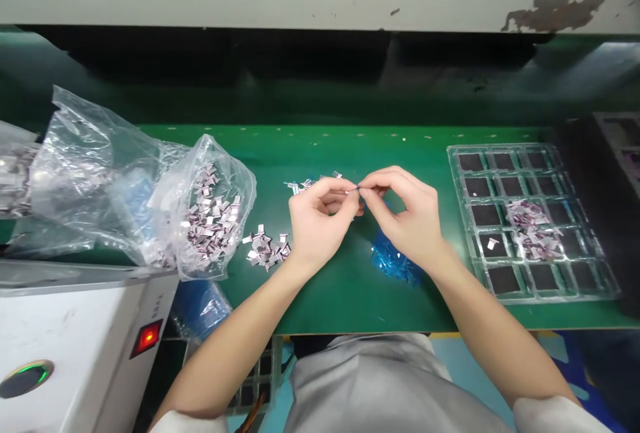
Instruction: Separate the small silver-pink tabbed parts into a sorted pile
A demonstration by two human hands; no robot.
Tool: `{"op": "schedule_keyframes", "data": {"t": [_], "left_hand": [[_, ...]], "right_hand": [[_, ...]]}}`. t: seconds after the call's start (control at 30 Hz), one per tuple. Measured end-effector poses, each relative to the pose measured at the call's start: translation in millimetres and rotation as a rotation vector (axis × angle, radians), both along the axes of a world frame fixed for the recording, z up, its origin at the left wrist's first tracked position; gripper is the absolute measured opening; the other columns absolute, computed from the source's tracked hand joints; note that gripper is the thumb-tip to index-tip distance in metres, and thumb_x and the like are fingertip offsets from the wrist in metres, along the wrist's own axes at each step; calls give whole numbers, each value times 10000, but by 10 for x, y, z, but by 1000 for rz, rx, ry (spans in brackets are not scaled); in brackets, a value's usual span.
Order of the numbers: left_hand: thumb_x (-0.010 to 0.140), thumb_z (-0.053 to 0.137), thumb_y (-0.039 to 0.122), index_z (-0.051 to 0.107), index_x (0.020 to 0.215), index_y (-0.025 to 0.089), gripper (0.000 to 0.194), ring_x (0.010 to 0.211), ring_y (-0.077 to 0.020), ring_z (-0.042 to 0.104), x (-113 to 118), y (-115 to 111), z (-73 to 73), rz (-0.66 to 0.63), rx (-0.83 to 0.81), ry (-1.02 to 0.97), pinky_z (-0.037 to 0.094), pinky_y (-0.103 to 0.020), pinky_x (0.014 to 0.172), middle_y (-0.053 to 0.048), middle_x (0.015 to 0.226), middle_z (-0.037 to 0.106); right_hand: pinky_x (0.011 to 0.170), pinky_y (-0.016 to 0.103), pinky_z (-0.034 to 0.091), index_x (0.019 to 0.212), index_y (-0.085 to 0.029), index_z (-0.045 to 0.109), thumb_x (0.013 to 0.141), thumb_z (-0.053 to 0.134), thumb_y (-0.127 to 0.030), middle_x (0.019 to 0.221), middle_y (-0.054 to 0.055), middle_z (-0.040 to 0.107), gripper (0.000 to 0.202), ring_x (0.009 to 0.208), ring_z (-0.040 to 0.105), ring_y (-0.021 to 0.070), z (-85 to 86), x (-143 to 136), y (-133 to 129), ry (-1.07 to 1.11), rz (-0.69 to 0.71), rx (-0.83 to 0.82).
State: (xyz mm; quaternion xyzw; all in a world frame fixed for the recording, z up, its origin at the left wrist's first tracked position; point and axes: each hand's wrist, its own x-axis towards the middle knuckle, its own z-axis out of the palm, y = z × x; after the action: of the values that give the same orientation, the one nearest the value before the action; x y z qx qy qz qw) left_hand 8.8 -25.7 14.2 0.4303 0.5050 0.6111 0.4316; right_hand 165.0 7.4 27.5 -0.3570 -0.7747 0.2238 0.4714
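Observation:
My left hand (324,216) and my right hand (406,210) meet fingertip to fingertip over the green table (320,300). Each pinches a small part (354,190) between thumb and forefinger; its details are too small to tell. Behind my left hand lie small parts with blue bits (300,186), partly hidden by it. To its left is a loose pile of small silvery-pink parts (267,248). Blue film pieces (393,260) form a heap below my right hand and wrist.
An open clear bag (215,220) of silvery parts lies at the left. A clear compartment tray (543,293) holding similar parts is at the right. A white machine (75,340) with a red lit switch stands front left. A pale beam (300,3) crosses above.

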Motion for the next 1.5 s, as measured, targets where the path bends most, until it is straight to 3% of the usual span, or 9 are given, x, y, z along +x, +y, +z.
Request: {"op": "schedule_keyframes", "data": {"t": [0.33,0.53,0.9,1.5], "left_hand": [[958,792,220,808,976,227,25,687,-134,783,1,-83,-4,87,193,97,690,-252,682,13,823,807],[943,788,160,809,988,203,65,658,-111,766,-9,-75,-41,129,364,184,675,-212,634,13,850,816],[923,784,112,807,1010,207,130,705,-109,756,-38,-90,-52,166,441,316,656,-206,663,7,873,821],[916,783,102,804,982,207,125,668,-92,752,-6,-88,-27,199,419,287,644,-184,648,23,836,816]], "right_hand": [[759,413,660,1141,-288,739,986,693,-67,1071,70,838,273,890,793,226,40,-17,-46,-51,13,342],[727,395,664,1136,-219,742,966,749,-46,1085,106,834,243,882,788,223,18,-4,-58,-90,7,456],[722,389,683,1206,-207,753,965,755,-56,1101,106,839,284,889,792,223,-10,1,-77,-97,-16,514],[736,388,711,1223,-193,772,958,773,-51,1141,128,850,300,923,810,234,-47,-12,-97,-101,-40,548]]}}
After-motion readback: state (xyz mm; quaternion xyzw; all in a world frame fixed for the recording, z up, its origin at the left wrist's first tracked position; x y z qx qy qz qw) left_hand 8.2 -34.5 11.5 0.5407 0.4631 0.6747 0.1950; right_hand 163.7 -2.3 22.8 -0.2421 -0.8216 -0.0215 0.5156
